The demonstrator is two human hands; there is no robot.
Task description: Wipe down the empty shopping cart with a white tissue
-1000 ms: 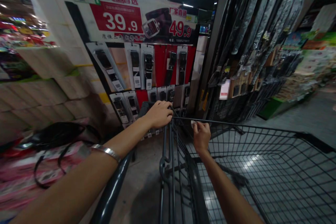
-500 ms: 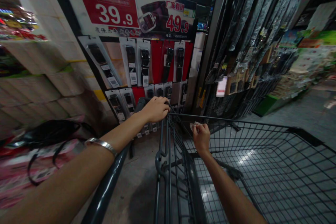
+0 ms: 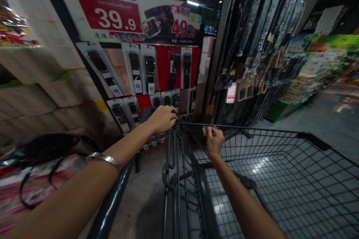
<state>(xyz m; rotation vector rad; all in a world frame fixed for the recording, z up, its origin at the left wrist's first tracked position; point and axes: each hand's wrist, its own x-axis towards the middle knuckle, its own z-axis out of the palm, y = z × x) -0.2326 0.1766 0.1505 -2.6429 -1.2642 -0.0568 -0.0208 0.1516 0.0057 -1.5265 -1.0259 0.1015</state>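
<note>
A dark wire shopping cart (image 3: 202, 183) stands in front of me. My left hand (image 3: 163, 118) is closed over its far left corner, where the dark handle bar (image 3: 112, 198) ends, and a silver bangle (image 3: 104, 160) circles that wrist. Over the inside of the basket, close to the far rim, my right hand (image 3: 215, 141) is closed in a pinch. A small, whitish, crumpled piece (image 3: 205, 130) sticks out between its fingertips; whether it is tissue or plastic I cannot tell.
Packaged belts (image 3: 136, 69) hang on a rack beyond the cart, under a price sign (image 3: 117, 15). To the right hang long dark items in clear plastic (image 3: 260, 15). Stacked paper rolls (image 3: 28, 97) and pink packages (image 3: 42, 186) stand at the left. Grey floor (image 3: 331, 108) stretches away right.
My view has shifted a little, so the rack, sign and cart appear slightly further left. Both hands keep their hold.
</note>
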